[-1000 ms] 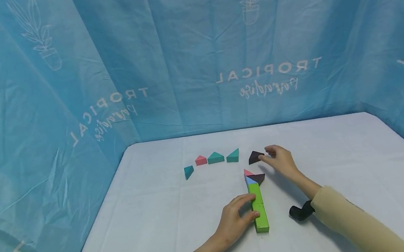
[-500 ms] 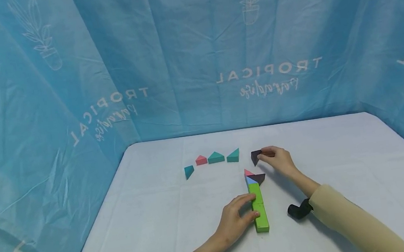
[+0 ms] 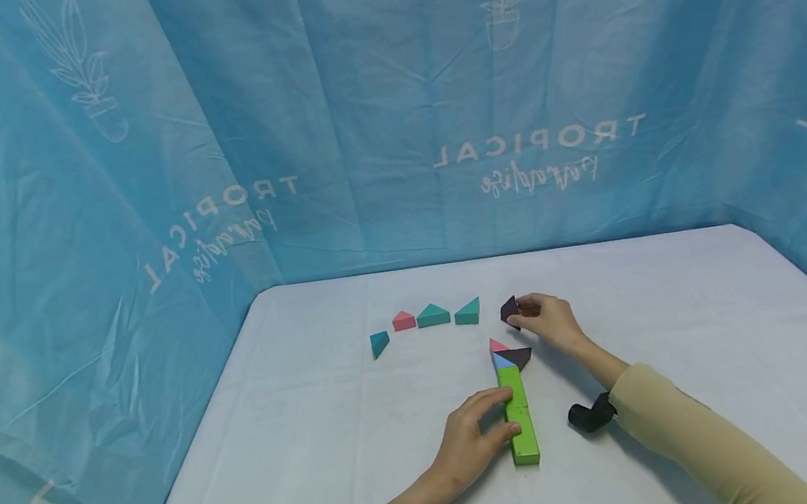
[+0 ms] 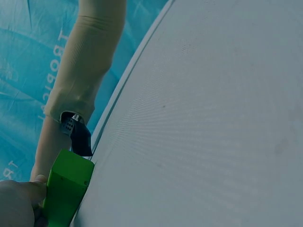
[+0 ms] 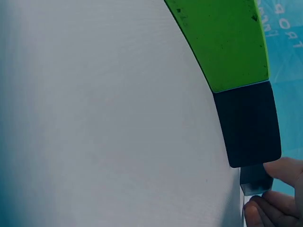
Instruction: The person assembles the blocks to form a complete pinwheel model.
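In the head view my right hand (image 3: 550,320) pinches a dark triangular block (image 3: 509,311) between thumb and fingers, beyond the row of blocks. The right wrist view shows those fingers on a dark block (image 5: 256,179) at the lower right. My left hand (image 3: 466,443) rests its thumb and fingertips on two light-green rectangular blocks (image 3: 523,439) set end to end. At their far end lie a blue triangular block (image 3: 503,361), another dark triangular block (image 3: 518,356) and a pink triangular block (image 3: 497,345), set close together. The left wrist view shows the thumb against the green block (image 4: 66,187).
Further back on the white table (image 3: 305,432) stand two teal triangular blocks (image 3: 432,316), a small pink triangular block (image 3: 404,321) and a darker teal block (image 3: 380,344). A blue printed curtain (image 3: 387,119) surrounds the table's back and sides. A black wrist camera (image 3: 590,414) sticks out by the right sleeve.
My right hand has taken hold of the dark triangular block, turned it and shifted slightly left. The left hand and the green blocks stay in place.
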### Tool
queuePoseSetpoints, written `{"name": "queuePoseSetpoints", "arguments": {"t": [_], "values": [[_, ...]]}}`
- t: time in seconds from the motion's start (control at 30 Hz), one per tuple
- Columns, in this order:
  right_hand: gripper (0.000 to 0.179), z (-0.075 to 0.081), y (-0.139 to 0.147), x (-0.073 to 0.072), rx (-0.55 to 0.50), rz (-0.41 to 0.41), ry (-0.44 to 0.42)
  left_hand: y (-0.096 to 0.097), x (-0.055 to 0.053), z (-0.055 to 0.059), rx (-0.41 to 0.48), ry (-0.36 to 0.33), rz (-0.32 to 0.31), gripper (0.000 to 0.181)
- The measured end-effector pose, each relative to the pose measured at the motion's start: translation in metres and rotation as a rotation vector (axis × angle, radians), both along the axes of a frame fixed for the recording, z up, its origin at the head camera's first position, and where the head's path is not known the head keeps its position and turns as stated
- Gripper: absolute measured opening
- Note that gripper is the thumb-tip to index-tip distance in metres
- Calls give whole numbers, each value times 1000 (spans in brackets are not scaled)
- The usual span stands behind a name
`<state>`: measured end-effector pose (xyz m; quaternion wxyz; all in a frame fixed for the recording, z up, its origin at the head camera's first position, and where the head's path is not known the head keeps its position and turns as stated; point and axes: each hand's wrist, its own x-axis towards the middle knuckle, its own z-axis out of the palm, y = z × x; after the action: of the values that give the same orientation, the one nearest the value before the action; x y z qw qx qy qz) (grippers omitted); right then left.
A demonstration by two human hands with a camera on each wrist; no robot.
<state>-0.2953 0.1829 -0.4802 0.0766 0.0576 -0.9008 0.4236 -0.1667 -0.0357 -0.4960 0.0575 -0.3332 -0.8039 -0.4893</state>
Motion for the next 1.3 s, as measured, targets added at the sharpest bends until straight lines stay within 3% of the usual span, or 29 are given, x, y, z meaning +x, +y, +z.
{"name": "queuePoseSetpoints", "arguments": {"t": [0.23, 0.6, 0.87, 1.3], "values": [[35, -2, 0, 0, 26, -13, 54, 0, 0, 0, -1, 4, 6, 44], [28, -4, 2, -1, 33, -27, 88, 1, 0, -1, -3, 2, 8, 44], [28, 11, -7, 9, -14, 26, 55, 2, -2, -2, -3, 18, 9, 44], [24, 7, -15, 19, -1, 84, -9, 2, -1, -2, -16, -2, 15, 45]]}}
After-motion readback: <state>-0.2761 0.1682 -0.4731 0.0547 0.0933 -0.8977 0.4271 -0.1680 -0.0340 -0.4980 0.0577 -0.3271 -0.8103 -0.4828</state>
